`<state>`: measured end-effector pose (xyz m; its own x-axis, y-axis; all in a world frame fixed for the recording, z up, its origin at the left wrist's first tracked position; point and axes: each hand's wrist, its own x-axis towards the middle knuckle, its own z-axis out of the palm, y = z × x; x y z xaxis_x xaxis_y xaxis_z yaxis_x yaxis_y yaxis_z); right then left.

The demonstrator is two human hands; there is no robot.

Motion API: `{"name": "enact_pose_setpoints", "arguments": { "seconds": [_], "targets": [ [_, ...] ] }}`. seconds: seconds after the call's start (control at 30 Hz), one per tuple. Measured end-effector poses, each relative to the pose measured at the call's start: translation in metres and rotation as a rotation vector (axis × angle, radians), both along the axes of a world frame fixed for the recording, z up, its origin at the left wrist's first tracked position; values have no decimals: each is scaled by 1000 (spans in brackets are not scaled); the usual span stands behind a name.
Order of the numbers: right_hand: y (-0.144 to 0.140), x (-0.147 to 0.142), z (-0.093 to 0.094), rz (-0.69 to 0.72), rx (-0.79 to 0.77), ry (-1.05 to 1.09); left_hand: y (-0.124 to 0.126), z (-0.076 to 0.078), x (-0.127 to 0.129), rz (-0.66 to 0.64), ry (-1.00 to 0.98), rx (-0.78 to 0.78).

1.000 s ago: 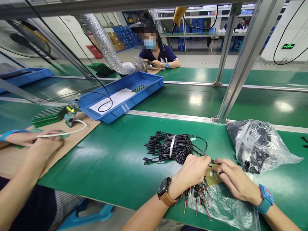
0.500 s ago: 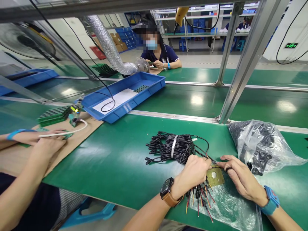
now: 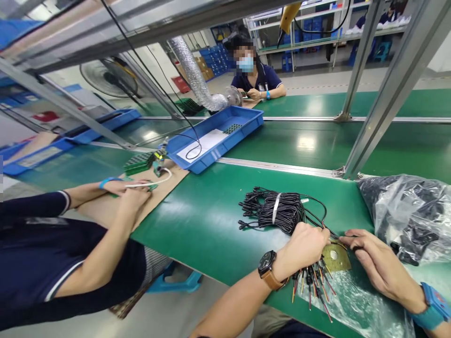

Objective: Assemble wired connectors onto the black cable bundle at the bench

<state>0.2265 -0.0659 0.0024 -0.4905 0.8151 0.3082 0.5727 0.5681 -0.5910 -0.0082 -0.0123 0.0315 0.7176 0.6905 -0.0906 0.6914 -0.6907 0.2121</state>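
Both our hands meet at the brass plate: left hand clamps the wires (bundle beyond), right hand pinches one wire's end.

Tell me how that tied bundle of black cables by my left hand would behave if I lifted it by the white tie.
The cable bundle would probably sag on both sides of the white tie, since the thin wires look floppy. It likely holds together, being bound at the middle. The loose plug ends fan out and may snag or drag on the green table. It looks light for its size.
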Motion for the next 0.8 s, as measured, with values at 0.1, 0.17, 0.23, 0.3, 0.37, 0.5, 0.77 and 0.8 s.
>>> {"name": "enact_pose_setpoints", "arguments": {
  "seconds": [0.1,0.17,0.23,0.3,0.37,0.5,0.77,0.8],
  "targets": [
    [0,-7,4,45,-64,-21,0,0,0,-7,9,11],
    [0,-11,7,27,-88,7,0,0,-2,-10,0,19],
    [1,-11,8,-29,-60,69,0,2,-3,-5,-18,16],
    [1,-8,7,-133,-20,131,0,3,-5,7,-60,-2],
    [1,-5,6,-269,-2,187,-1,3,-7,15,-134,-35],
    [0,-5,2,-413,-124,358,-6,-2,-4,-37,-360,-130],
    [3,-15,7,-354,-525,643,-18,-6,6,-142,-747,-210],
    [3,-16,9,-353,-527,648,-18,-6,6,-132,-791,-199]
  ]
}}
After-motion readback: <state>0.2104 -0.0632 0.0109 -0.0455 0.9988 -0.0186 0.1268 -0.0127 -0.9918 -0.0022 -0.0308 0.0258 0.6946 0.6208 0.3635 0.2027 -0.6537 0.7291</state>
